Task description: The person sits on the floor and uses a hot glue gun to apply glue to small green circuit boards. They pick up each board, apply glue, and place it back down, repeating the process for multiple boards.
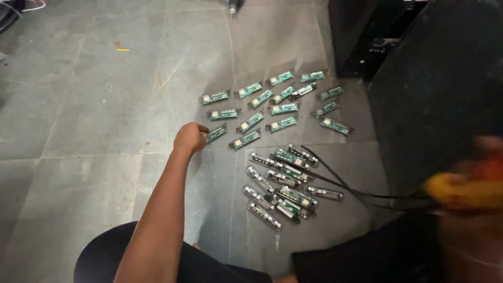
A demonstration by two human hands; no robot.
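**Hand Position at the Circuit Boards**

A small green rectangular circuit board (216,133) is lying on the grey stone floor (94,115), touching the left hand (190,138). Its fingers (201,131) are curling closed beside the board. The blurred right hand (484,173) is gripping a yellow-handled tool (461,189).

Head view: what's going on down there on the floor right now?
A person sits on a grey stone floor with many small green circuit boards laid out in front of them. The left hand reaches out, closed into a fist, at the nearest board of the upper group. The right hand, blurred and close to the camera, seems to hold a yellow tool. A second heap of boards lies closer, with black cables across it.
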